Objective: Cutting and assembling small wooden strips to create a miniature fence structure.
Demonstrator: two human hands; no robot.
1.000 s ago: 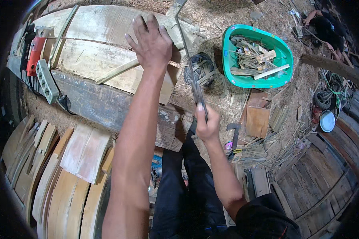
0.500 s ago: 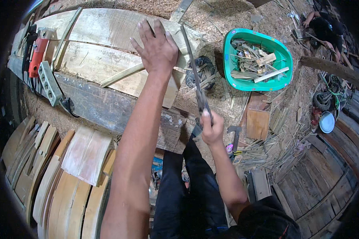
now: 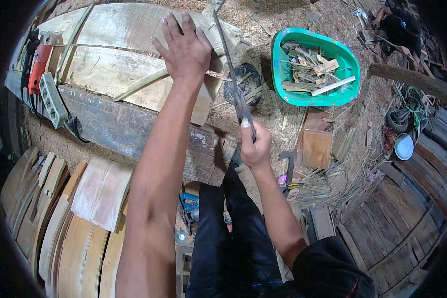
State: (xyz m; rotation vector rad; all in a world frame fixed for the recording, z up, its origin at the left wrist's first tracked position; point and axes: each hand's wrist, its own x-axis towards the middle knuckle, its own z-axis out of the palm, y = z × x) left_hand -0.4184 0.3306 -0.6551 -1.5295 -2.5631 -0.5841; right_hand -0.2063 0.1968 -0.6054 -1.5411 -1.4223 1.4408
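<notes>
My left hand [image 3: 184, 57] lies with fingers spread on pale wooden planks [image 3: 119, 69], over one end of a narrow wooden strip [image 3: 139, 87]. My right hand [image 3: 256, 144] is closed around the lower end of a long, thin, dark metal tool [image 3: 228, 62], seemingly a saw, which stands out just right of the planks' ends, beside the strip. The planks rest on a weathered dark timber [image 3: 114, 124]. Whether the tool touches the strip is hard to tell.
Turquoise tub [image 3: 350, 79] with scraps; red power tool [image 3: 37, 69] and power strip [image 3: 53, 99] at left; stacked boards [image 3: 79, 238] lower left; hammer-like tool [image 3: 289, 164], lying board [image 3: 317, 149] at right; another person [image 3: 402, 30] upper right; dark raised timber [image 3: 407, 79].
The whole view shifts slightly. My right hand and the tool shift a little toward me, then away again up the frame. My left hand stays spread on the planks.
</notes>
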